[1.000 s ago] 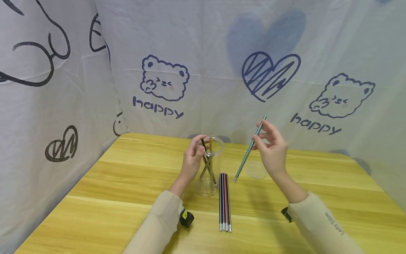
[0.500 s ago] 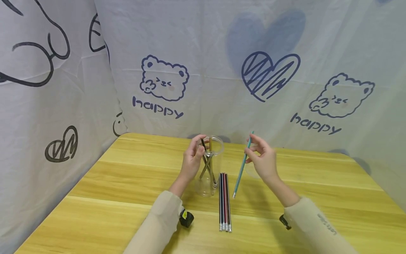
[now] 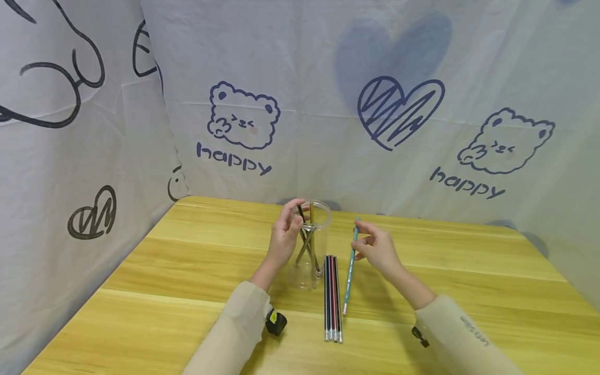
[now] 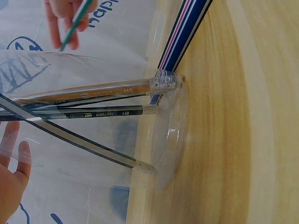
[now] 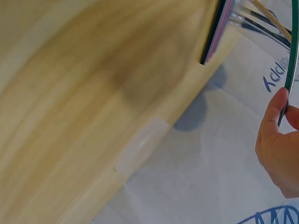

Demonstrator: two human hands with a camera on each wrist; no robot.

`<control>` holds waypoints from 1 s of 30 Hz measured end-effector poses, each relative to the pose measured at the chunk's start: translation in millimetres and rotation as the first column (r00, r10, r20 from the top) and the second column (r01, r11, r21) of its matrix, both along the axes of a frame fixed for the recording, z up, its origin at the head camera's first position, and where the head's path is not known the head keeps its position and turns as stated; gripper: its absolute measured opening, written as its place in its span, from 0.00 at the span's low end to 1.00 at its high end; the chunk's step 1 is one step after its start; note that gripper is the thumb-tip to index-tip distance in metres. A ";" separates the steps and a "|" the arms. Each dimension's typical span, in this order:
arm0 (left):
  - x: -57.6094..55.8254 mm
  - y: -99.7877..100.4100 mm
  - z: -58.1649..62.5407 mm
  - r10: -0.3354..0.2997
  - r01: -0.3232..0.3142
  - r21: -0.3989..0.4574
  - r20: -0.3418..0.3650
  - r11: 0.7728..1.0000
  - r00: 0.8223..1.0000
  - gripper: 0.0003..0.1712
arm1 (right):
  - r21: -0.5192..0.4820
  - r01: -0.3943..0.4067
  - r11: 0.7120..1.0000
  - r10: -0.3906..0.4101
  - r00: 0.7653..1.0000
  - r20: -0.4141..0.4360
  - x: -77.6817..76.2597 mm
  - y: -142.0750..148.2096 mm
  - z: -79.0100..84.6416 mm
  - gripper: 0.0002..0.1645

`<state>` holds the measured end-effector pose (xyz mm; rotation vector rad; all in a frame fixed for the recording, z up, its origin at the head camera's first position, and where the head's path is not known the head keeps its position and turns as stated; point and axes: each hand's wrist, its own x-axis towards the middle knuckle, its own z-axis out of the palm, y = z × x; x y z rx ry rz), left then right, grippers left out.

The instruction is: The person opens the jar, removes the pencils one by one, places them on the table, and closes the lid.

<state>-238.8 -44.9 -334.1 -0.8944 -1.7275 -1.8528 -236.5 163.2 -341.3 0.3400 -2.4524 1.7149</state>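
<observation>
My left hand (image 3: 284,237) grips the upper part of a clear plastic jar (image 3: 303,281) standing on the table. Inside it several pencils (image 4: 93,112) lean crosswise, their metal ends at the bottom. To the right, the thumb and fingers of my right hand (image 3: 380,252) pinch a teal-green pencil (image 3: 349,278) near its upper end. That pencil slants steeply, its white-tipped eraser end down, just right of a row of pencils (image 3: 333,297). The row lies side by side on the table, dark ones and a red one, silver ends toward me.
A clear flat lid (image 5: 141,147) lies on the wooden table (image 3: 187,260) near its far edge; my right hand hides it in the head view. Printed white cloth (image 3: 300,94) hangs behind the table and along the left.
My right hand has come left and lower with the teal-green pencil, which now hangs more upright beside the row. My left hand and the jar have stayed put.
</observation>
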 end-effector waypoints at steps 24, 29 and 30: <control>-0.1 0.0 -0.1 0.010 -0.010 -0.001 0.013 1.000 1.000 0.48 | 0.086 -0.073 0.994 0.055 0.979 0.197 -1.6 -6.0 -27.1 0.32; 1.2 0.3 1.0 0.011 -0.011 -0.003 0.010 1.000 1.000 0.48 | 0.122 -0.079 0.989 0.050 0.973 0.223 -1.8 -10.0 -32.0 0.33; 1.5 0.4 1.2 0.012 -0.012 -0.004 0.010 1.000 1.000 0.49 | 0.124 -0.074 0.989 0.044 0.972 0.230 -1.7 -10.6 -32.9 0.33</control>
